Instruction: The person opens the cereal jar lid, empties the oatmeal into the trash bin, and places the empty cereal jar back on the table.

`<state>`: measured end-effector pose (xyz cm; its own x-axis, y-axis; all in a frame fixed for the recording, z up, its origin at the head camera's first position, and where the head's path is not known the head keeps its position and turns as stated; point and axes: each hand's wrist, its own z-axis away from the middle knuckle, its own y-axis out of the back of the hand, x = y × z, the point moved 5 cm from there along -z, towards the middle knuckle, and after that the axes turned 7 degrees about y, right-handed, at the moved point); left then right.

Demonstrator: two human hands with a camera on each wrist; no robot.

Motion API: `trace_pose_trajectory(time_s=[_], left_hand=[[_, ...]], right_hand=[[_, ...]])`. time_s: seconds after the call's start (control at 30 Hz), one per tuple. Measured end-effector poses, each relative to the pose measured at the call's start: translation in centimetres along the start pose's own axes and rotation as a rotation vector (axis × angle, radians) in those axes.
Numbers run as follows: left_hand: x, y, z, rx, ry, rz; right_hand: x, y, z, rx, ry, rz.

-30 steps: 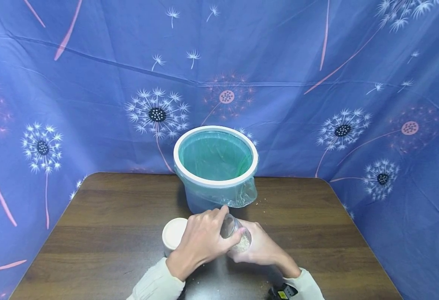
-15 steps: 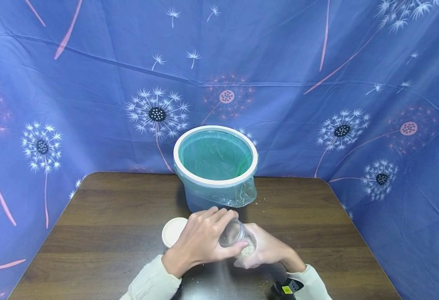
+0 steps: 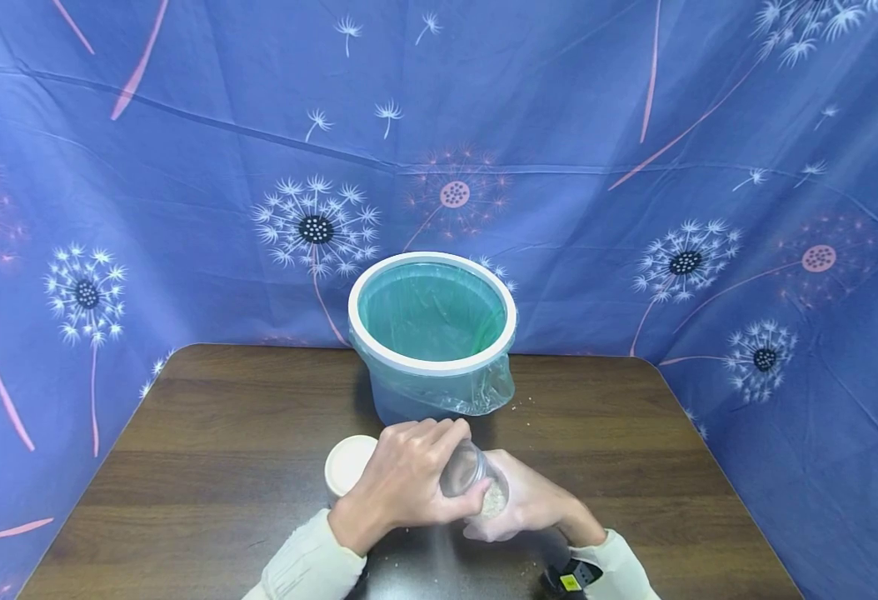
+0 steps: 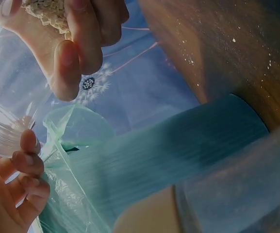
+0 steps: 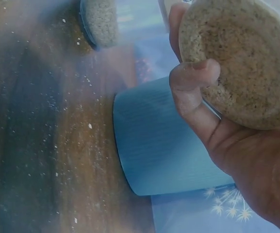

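Note:
A clear plastic jar (image 3: 463, 468) with a ridged neck is held tilted between both hands, low in front of the bin. Pale, oat-like flakes (image 5: 246, 58) lie in its base. My right hand (image 3: 525, 497) grips the base end, its fingers curled round the jar in the right wrist view. With thumb and fingers, my left hand (image 3: 405, 483) holds the neck end; its fingertips meet the clear ridged plastic in the left wrist view. Just left of that hand stands a second jar with a cream lid (image 3: 349, 465), partly hidden by the hand.
A teal bin (image 3: 409, 404) with a white rim and green plastic liner (image 3: 495, 387) stands at the table's back edge. Small pale crumbs (image 5: 90, 125) are scattered on the brown wooden table (image 3: 207, 467). A blue dandelion-print cloth (image 3: 559, 100) hangs behind.
Both hands and the jar have shifted slightly right and downward since a second ago. The left fingers have come further over the jar's mouth. Bin and lidded jar have stayed put.

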<state>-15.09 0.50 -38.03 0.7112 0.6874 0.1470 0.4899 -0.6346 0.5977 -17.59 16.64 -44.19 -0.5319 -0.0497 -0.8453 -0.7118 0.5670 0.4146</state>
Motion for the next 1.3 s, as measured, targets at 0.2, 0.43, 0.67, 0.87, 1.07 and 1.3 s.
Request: trace_pose_trajectory(time_s=[0.2,0.43,0.67,0.87,1.07,1.3], left_hand=[[0.12,0.02,0.09,0.039,-0.004,-0.026],[0.38,-0.04,0.15,0.066,-0.003,-0.044],[0.43,-0.14,0.28,0.079,0.015,-0.048],[0.53,-0.15,0.23,0.077,0.016,-0.056],[0.47,-0.16,-0.04,0.075,0.047,-0.074],[0.31,-0.3,0.03,0.068,0.085,-0.1]], right_hand=[[-0.02,-0.5,-0.08,0.001,0.015,0.017],[-0.12,-0.48,0.09,0.032,0.005,0.049],[-0.2,-0.42,0.11,0.059,-0.002,0.036],[-0.33,-0.54,0.19,0.077,0.004,0.04],[-0.25,-0.16,0.27,0.129,0.015,0.099],[-0.18,-0.08,0.31,0.179,-0.025,0.144]])
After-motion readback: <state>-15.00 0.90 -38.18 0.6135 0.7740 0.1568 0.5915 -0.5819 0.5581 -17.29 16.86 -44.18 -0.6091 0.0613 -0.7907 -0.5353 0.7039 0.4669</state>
